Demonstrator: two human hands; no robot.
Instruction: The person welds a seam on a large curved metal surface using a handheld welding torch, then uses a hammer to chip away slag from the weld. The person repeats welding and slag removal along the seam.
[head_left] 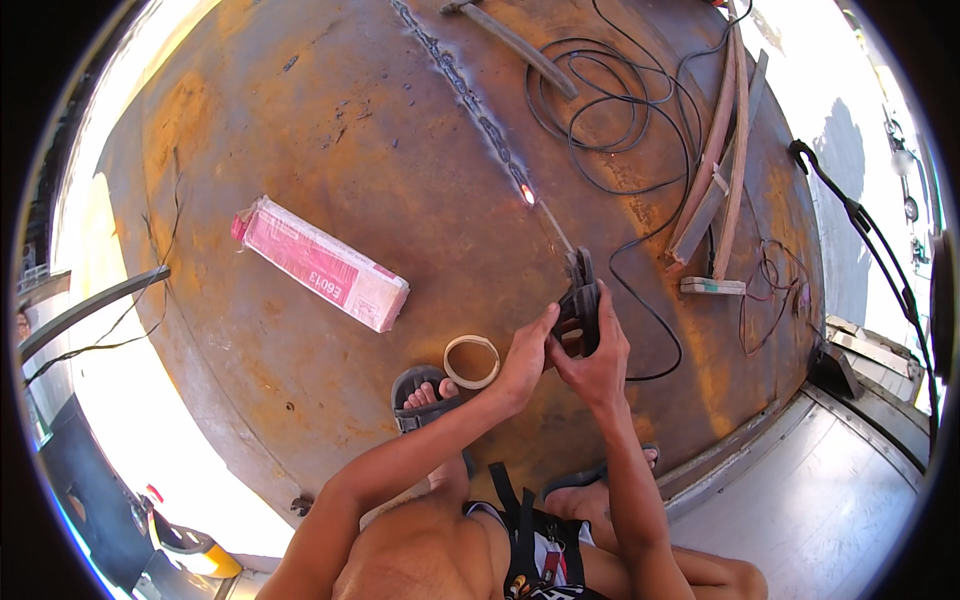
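A black welding electrode holder [582,290] is between my two hands, over the middle of a rusty steel sheet. My right hand [594,365] is closed round its handle. My left hand [527,360] is closed against the holder's left side, part of its fingers hidden. A thin welding rod [556,226] runs from the jaws to a glowing spot [528,194] at the near end of a long, rough weld bead [470,100]. To the left lies a pink and white electrode box [325,262]. A cream-coloured ring [449,362] sits by my sandalled left foot [425,392].
A hammer [515,48] lies right of the bead's far end. Loops of black cable [610,147] spread to its right, beside long strips of wood or metal [735,150]. Dark cables [860,215] hang at the right edge. A curved dark bar [95,312] enters from the left.
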